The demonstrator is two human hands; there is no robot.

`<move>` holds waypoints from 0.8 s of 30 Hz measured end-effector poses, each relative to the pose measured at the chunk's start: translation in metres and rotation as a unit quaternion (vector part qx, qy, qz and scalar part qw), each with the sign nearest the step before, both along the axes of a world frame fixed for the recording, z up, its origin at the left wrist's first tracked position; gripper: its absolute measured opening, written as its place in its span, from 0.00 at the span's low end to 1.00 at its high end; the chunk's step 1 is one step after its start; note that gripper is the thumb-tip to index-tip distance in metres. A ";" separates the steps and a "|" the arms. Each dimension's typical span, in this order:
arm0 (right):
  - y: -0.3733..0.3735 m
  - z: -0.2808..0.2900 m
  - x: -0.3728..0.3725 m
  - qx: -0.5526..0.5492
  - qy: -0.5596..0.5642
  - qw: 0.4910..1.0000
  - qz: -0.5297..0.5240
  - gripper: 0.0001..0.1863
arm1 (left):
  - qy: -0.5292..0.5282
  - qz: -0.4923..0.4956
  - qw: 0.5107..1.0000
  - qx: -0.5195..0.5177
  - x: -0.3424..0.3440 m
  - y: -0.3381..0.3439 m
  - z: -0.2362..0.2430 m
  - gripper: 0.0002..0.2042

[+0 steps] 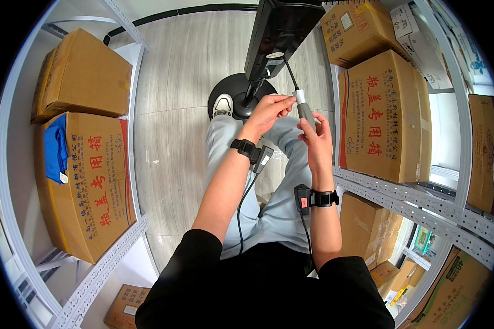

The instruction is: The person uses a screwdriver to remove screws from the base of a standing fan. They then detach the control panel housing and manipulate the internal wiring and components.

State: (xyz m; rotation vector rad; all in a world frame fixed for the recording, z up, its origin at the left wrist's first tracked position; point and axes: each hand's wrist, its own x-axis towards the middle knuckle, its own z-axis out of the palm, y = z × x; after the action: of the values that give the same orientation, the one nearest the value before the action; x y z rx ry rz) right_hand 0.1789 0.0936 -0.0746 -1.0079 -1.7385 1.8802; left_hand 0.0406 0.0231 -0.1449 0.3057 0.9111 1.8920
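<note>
A tall black upright device (271, 35) stands on a round black base (225, 88) at the top centre. A black cord (290, 73) runs from its underside to a grey-and-white cylindrical handle (304, 109). My right hand (315, 137) is closed round the grey part. My left hand (271, 115) is closed, its thumb and forefinger at the white end of the same handle; what its curled fingers hold, if anything, is hidden. Each wrist wears a black strapped unit with a cable. My legs and one light sneaker are below the hands.
Metal shelving (400, 194) flanks me on both sides with cardboard boxes (384, 115) on it. A blue cloth (56, 148) lies on a left box (93, 186). Grey plank flooring (167, 137) runs between the shelves.
</note>
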 end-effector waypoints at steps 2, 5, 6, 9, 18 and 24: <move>-0.005 -0.001 -0.003 0.038 0.014 0.999 -0.026 0.23 | 0.000 0.003 1.000 -0.005 0.000 0.000 0.000 0.09; 0.008 0.017 0.000 -0.224 -0.031 0.973 0.044 0.18 | 0.004 0.003 1.000 -0.007 0.000 -0.002 0.000 0.09; 0.009 0.015 0.000 -0.222 -0.029 0.973 0.051 0.18 | 0.005 0.003 1.000 -0.008 -0.001 -0.003 0.000 0.09; 0.009 0.006 0.002 -0.105 -0.021 0.993 0.049 0.19 | 0.006 -0.001 1.000 -0.003 -0.001 -0.001 0.001 0.09; 0.014 0.001 0.005 -0.206 -0.025 0.977 0.055 0.19 | 0.003 0.000 1.000 -0.003 -0.001 -0.002 -0.001 0.08; -0.004 0.000 -0.002 -0.002 0.008 1.000 -0.025 0.20 | 0.007 -0.007 1.000 0.005 -0.001 -0.001 0.000 0.09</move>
State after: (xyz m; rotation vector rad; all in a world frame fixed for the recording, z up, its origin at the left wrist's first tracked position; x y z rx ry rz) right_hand 0.1768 0.0900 -0.0742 -1.0262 -1.6859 1.8564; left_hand 0.0393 0.0224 -0.1452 0.3313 0.9060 1.8847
